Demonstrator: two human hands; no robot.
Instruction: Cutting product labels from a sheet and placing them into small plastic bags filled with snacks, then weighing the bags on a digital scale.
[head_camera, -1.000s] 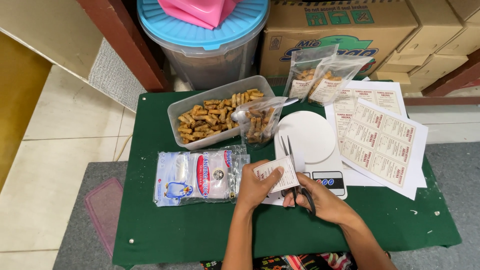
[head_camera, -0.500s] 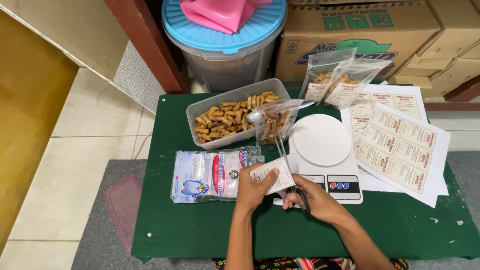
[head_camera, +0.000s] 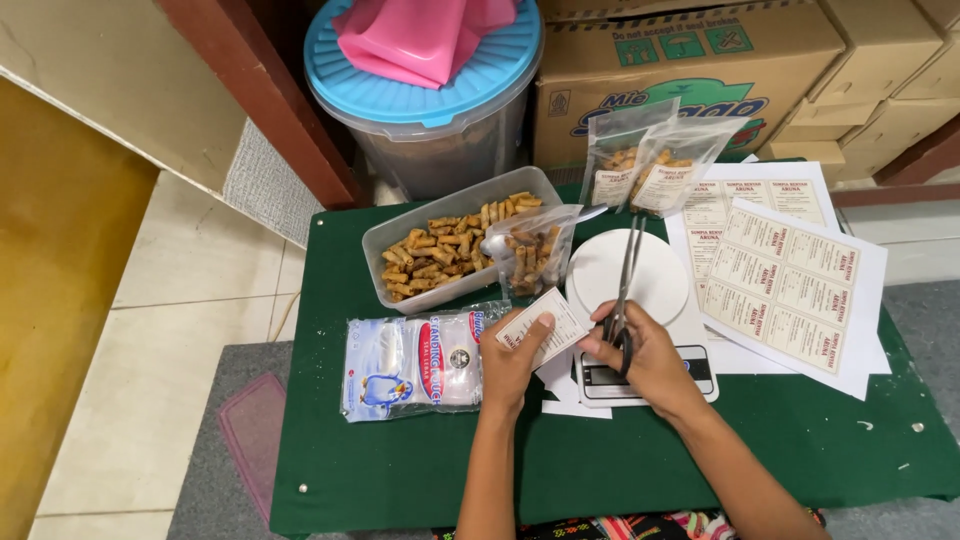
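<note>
I see my left hand (head_camera: 510, 362) pinching a small paper label (head_camera: 543, 327) near the middle of the green table (head_camera: 400, 470), fingers closed on its lower edge. My right hand (head_camera: 645, 358) grips scissors (head_camera: 624, 290), blades pointing toward the far edge over the white scale (head_camera: 640, 275); they look nearly closed, though I can't be sure. Label sheets (head_camera: 790, 280) lie toward the right edge, a pouch pack (head_camera: 410, 362) toward the left.
</note>
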